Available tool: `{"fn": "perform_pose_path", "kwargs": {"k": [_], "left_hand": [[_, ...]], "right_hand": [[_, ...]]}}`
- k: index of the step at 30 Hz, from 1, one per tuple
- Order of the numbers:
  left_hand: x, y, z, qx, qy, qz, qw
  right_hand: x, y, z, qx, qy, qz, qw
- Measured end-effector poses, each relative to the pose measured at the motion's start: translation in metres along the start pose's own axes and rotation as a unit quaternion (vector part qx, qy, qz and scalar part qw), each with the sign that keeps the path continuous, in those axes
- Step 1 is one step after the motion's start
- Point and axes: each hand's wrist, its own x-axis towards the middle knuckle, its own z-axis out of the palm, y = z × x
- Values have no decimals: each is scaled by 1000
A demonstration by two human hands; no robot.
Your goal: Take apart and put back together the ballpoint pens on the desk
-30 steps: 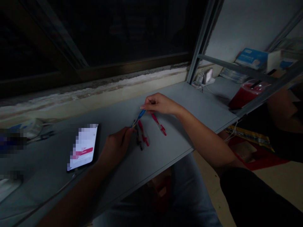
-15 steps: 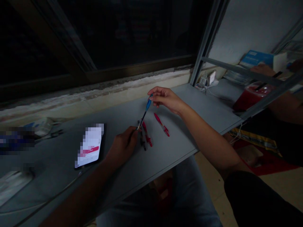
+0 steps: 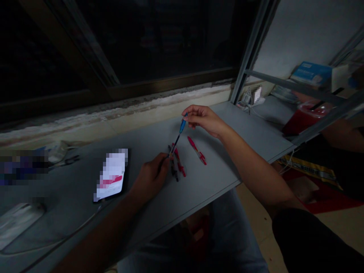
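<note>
Over the desk, a blue pen front section [image 3: 182, 126] is pinched at its upper end between the thumb and fingers of my right hand [image 3: 203, 118]. From its lower end a thin dark refill [image 3: 177, 140] slants down to a clear pen barrel [image 3: 171, 151]. My left hand [image 3: 153, 172] is closed around that barrel, hiding its lower part. Just right of my left fingers lie a black pen [image 3: 174, 171] and a red pen [image 3: 179, 162], side by side. Another red pen [image 3: 197, 150] rests apart from them, below my right hand.
A lit phone [image 3: 112, 176] lies on the grey desk [image 3: 210, 180] to the left, near a cable and a white object [image 3: 21, 220]. Metal frame bars [image 3: 292, 87] stand at the right. Beyond them are another person's arm, a red container [image 3: 305, 117] and a blue box [image 3: 311, 72].
The whole view has shifted slightly, so everything appears a little farther right. Both hands keep their grips, and the pen parts stay nearly the same distance apart.
</note>
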Motion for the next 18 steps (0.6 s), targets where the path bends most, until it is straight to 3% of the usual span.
{"fn": "perform_pose_path", "kwargs": {"k": [9,15,18], "left_hand": [[0,4,0,-1,38,-5,999],[-1,3,0,8,42,0,999],[0,2,0,21,41,-1,999]], "right_hand": [[-1,1,0,19,-28,2,999],[-4,4,10,1,-131,61,990],[-6,3,15,-22,-145,59,987]]}}
